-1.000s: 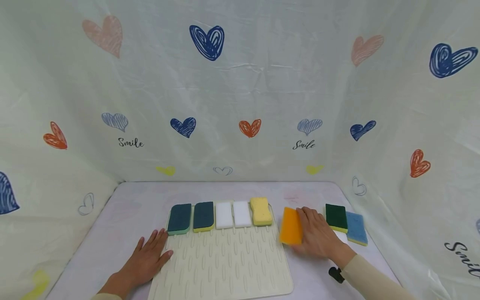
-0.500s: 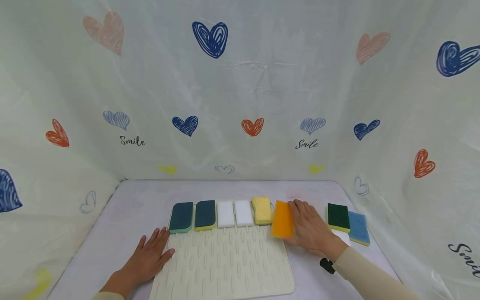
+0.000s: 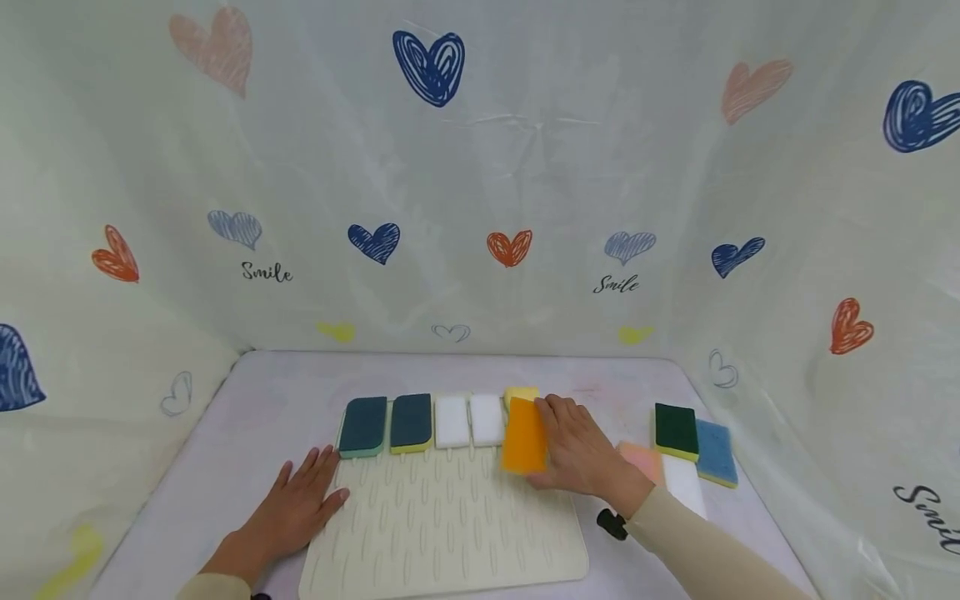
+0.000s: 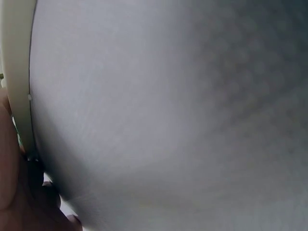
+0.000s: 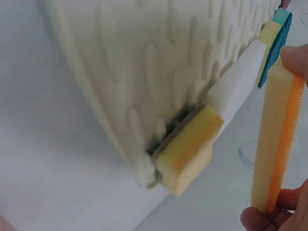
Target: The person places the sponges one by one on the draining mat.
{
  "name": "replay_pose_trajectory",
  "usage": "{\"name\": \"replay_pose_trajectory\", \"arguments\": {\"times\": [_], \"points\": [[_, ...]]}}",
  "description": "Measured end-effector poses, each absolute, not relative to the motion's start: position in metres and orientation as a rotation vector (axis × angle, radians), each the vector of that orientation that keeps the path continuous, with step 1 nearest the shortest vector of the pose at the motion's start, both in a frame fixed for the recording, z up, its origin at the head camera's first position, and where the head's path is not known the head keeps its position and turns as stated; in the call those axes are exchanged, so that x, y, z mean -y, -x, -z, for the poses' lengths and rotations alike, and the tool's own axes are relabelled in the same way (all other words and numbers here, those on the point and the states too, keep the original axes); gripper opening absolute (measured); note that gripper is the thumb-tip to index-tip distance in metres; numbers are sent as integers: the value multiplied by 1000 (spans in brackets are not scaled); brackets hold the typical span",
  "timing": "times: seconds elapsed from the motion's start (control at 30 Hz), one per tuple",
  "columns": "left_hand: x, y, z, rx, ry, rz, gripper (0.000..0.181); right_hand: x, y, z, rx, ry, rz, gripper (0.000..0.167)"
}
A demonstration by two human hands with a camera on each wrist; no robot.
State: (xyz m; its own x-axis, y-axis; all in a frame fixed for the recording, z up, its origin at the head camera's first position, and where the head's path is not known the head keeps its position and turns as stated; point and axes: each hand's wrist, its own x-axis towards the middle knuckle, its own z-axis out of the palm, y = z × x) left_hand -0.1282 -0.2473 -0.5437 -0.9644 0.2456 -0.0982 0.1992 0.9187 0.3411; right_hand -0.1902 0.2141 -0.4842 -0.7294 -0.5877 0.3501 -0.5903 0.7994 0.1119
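Orange sponge [image 3: 525, 436]: in the air over the far right part of the mat [image 3: 450, 533], hiding most of the yellow sponge [image 5: 190, 154] in the head view; the right wrist view shows the two apart.
Right hand [image 3: 577, 450]: grasping the orange sponge, thumb and fingers pinching opposite ends. Too hard a squeeze would probably bow the foam, making it twist or spring on release.
Yellow sponge at the far edge: near the mat's right corner, close to the white sponge [image 3: 487, 419] on its left. A low sideways sweep of the orange sponge could shove it off the mat or into that neighbour.
Left hand [image 3: 300, 504]: empty, fingers spread, resting at the mat's left edge. A push from there might slide the mat and carry the row askew.
Right-side group: green sponge [image 3: 675, 429], blue sponge [image 3: 716, 452] and, partly hidden by the right wrist, pink sponge [image 3: 639, 460]. A low forearm pulling back to the right could drag the pink sponge along.
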Motion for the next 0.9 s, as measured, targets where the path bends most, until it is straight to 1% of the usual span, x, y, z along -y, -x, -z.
{"name": "replay_pose_trajectory", "arguments": {"times": [0.1, 0.27, 0.6, 0.9], "points": [[247, 128, 543, -2926, -328, -452, 85, -197, 188, 484, 2660, -909, -23, 108], [247, 127, 540, -2963, -362, -363, 78, -167, 182, 485, 2692, -954, -31, 108], [247, 125, 531, -3049, -454, -239, 71, -106, 165, 488, 2788, -1054, 23, 115], [253, 118, 538, -3035, -477, -258, 68, -76, 153, 499, 2806, -1156, 6, 115]]}}
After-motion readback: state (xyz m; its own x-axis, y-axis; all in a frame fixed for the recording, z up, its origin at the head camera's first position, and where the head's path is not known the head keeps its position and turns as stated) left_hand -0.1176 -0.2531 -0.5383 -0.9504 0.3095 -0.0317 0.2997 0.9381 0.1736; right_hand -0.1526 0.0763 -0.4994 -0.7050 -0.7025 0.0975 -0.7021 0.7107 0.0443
